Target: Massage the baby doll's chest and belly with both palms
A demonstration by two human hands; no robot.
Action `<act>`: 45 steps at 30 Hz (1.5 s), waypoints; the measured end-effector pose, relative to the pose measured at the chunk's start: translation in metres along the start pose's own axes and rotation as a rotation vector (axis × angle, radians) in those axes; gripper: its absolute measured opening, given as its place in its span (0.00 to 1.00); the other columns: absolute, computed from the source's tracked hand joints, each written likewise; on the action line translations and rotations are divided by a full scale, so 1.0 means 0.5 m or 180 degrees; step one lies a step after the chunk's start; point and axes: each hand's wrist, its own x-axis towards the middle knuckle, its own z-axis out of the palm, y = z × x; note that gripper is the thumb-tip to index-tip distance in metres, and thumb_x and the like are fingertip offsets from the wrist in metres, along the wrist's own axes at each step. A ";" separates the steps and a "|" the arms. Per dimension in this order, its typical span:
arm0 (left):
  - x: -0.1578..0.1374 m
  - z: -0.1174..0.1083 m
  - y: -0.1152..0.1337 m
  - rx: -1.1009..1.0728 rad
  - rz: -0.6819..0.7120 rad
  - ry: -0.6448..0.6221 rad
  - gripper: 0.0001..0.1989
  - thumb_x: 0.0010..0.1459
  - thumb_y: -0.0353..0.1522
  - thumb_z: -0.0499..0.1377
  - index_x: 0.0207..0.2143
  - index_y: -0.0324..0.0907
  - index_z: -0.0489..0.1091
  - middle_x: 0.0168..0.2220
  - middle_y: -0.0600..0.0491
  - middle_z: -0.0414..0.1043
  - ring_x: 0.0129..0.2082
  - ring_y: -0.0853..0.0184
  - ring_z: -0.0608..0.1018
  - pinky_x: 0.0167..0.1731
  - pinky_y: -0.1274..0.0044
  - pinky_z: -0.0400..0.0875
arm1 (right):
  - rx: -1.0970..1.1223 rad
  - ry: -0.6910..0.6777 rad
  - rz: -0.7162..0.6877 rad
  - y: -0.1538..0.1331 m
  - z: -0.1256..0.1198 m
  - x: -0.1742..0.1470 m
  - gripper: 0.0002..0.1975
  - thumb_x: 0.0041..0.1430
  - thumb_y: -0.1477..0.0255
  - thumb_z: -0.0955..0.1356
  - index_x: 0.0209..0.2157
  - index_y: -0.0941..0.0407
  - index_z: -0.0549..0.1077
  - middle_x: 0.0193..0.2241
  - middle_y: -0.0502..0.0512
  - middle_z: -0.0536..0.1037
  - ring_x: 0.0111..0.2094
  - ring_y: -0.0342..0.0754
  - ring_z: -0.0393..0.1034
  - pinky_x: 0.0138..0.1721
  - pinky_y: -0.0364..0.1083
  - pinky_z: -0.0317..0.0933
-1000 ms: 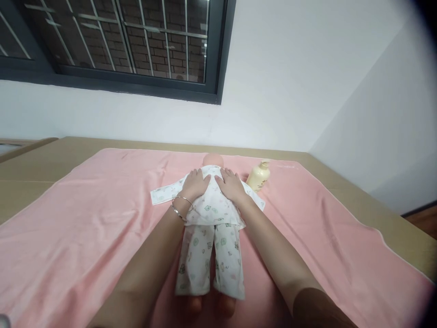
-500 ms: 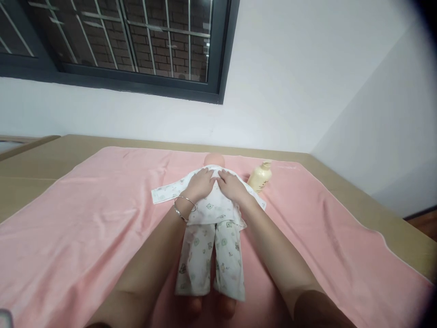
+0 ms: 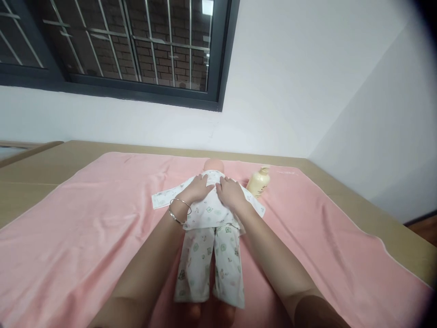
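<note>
A baby doll lies face down or face up, I cannot tell which, with its bald head away from me. It wears a white printed long-sleeved top and matching trousers. Flat on the left side of the doll's upper body rests my left hand, fingers stretched out, with silver bangles at the wrist. My right hand lies open on the right side, its thumb near the left one. Just beyond the doll's right sleeve is a pale yellow pump bottle, touching none of my fingers.
Under the doll a pink cloth is spread with some folds, over a light wooden surface. A white wall rises behind it, with a dark-framed barred window at the upper left.
Both hands have slid slightly apart across the doll's upper body, the left one moving outward. The whole view has tilted up a little. Doll and bottle keep their places.
</note>
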 end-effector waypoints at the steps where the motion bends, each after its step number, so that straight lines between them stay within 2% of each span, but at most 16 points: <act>1: -0.007 -0.010 0.002 -0.0002 0.0109 -0.0125 0.30 0.63 0.43 0.52 0.63 0.37 0.58 0.67 0.38 0.55 0.66 0.50 0.60 0.59 0.66 0.59 | -0.0118 -0.0060 -0.0117 -0.013 -0.010 -0.011 0.23 0.69 0.67 0.55 0.58 0.62 0.66 0.57 0.70 0.69 0.58 0.61 0.63 0.57 0.58 0.54; 5: -0.033 -0.042 0.020 0.0031 0.0443 -0.0447 0.21 0.60 0.38 0.55 0.55 0.43 0.67 0.58 0.43 0.70 0.54 0.54 0.76 0.49 0.71 0.68 | -0.0307 -0.0238 -0.0363 -0.044 -0.037 -0.040 0.19 0.65 0.72 0.58 0.54 0.60 0.69 0.53 0.68 0.73 0.53 0.60 0.67 0.52 0.54 0.57; 7: -0.037 -0.047 0.033 0.0076 0.0438 -0.0381 0.15 0.62 0.37 0.53 0.48 0.42 0.70 0.51 0.43 0.75 0.48 0.55 0.78 0.46 0.71 0.69 | -0.0195 -0.0202 -0.0362 -0.039 -0.036 -0.034 0.18 0.65 0.72 0.57 0.50 0.58 0.72 0.49 0.65 0.75 0.50 0.58 0.69 0.50 0.52 0.59; 9: -0.034 -0.042 0.043 0.0052 0.0350 -0.0136 0.14 0.65 0.37 0.49 0.43 0.41 0.72 0.48 0.42 0.76 0.46 0.54 0.79 0.45 0.69 0.69 | 0.0013 -0.0054 -0.0355 -0.022 -0.024 -0.018 0.19 0.67 0.71 0.55 0.49 0.57 0.73 0.50 0.63 0.75 0.52 0.56 0.69 0.52 0.51 0.58; 11: -0.025 -0.030 0.043 -0.0062 0.0322 0.0168 0.17 0.67 0.37 0.46 0.43 0.40 0.71 0.50 0.41 0.75 0.48 0.54 0.77 0.47 0.68 0.68 | 0.0223 0.0117 -0.0250 0.002 -0.001 0.003 0.22 0.69 0.67 0.54 0.54 0.57 0.70 0.57 0.63 0.71 0.59 0.55 0.62 0.58 0.52 0.53; 14: -0.007 -0.003 0.022 -0.0211 0.0459 0.0448 0.19 0.67 0.39 0.46 0.51 0.40 0.68 0.57 0.42 0.70 0.56 0.56 0.72 0.55 0.68 0.64 | 0.0471 0.0179 0.0138 0.032 0.036 0.027 0.28 0.70 0.59 0.52 0.63 0.58 0.61 0.66 0.62 0.60 0.67 0.56 0.49 0.65 0.59 0.40; 17: 0.011 0.023 -0.010 -0.0258 0.0326 0.0504 0.26 0.66 0.45 0.47 0.59 0.39 0.62 0.64 0.41 0.61 0.65 0.55 0.63 0.61 0.66 0.57 | 0.0613 0.0185 0.0333 0.046 0.060 0.035 0.31 0.70 0.56 0.51 0.65 0.57 0.58 0.68 0.60 0.55 0.69 0.56 0.44 0.66 0.63 0.30; 19: 0.020 0.036 -0.026 -0.0300 0.0173 0.0467 0.32 0.64 0.49 0.48 0.62 0.37 0.59 0.67 0.39 0.55 0.67 0.52 0.58 0.62 0.65 0.55 | 0.0631 0.0195 0.0333 0.048 0.067 0.036 0.31 0.70 0.55 0.51 0.66 0.57 0.57 0.68 0.60 0.54 0.69 0.55 0.42 0.66 0.63 0.27; 23: 0.030 0.046 -0.037 -0.0339 0.0082 0.0388 0.36 0.63 0.52 0.47 0.64 0.37 0.56 0.69 0.38 0.49 0.69 0.51 0.52 0.63 0.64 0.52 | 0.0649 0.0195 0.0352 0.049 0.070 0.036 0.31 0.69 0.55 0.51 0.66 0.56 0.57 0.68 0.60 0.54 0.69 0.54 0.42 0.67 0.63 0.27; 31: 0.030 0.046 -0.034 -0.0333 0.0019 0.0251 0.39 0.64 0.53 0.43 0.67 0.35 0.50 0.70 0.37 0.44 0.70 0.51 0.48 0.65 0.63 0.47 | 0.0692 0.0256 0.0365 0.048 0.071 0.036 0.30 0.69 0.55 0.52 0.65 0.56 0.58 0.68 0.60 0.55 0.69 0.55 0.43 0.66 0.64 0.28; 39: 0.021 0.040 -0.024 -0.0276 -0.0034 0.0222 0.37 0.65 0.51 0.43 0.67 0.35 0.51 0.70 0.37 0.45 0.70 0.51 0.48 0.65 0.63 0.47 | 0.0654 0.0278 0.0373 0.044 0.070 0.032 0.29 0.69 0.56 0.52 0.64 0.55 0.60 0.67 0.60 0.57 0.68 0.55 0.45 0.66 0.63 0.29; 45: 0.009 0.025 -0.009 -0.0149 -0.0147 0.0125 0.37 0.66 0.51 0.42 0.67 0.35 0.49 0.71 0.38 0.43 0.70 0.51 0.48 0.65 0.63 0.48 | 0.0225 0.0552 0.0242 0.024 0.046 0.017 0.25 0.70 0.60 0.53 0.58 0.58 0.66 0.61 0.65 0.66 0.64 0.58 0.55 0.64 0.66 0.30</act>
